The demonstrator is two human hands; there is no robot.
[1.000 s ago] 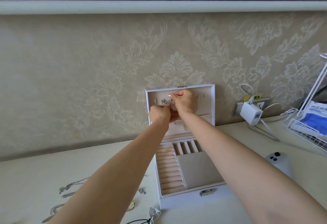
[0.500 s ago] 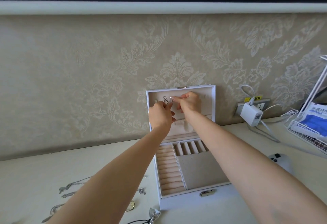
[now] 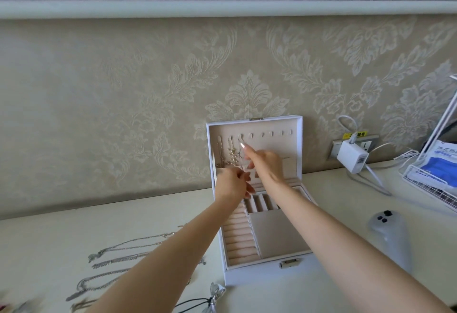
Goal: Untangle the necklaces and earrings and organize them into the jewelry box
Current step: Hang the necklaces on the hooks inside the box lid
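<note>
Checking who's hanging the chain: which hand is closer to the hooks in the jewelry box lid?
Right. The right hand stretches its index finger up just below the hooks; the left hand is lower, by the pocket of the lid.

White jewelry box (image 3: 262, 274), beige lining; silver necklaces (image 3: 118, 258); cream table (image 3: 49, 233); beige damask wallpaper (image 3: 123, 90); white charger (image 3: 352, 155); yellow label (image 3: 354, 135).

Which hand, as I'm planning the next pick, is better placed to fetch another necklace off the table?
Probably left. The loose necklaces lie on the table left of the jewelry box, nearer the left hand; the right hand reaches up into the lid, index finger at a hook.
</note>
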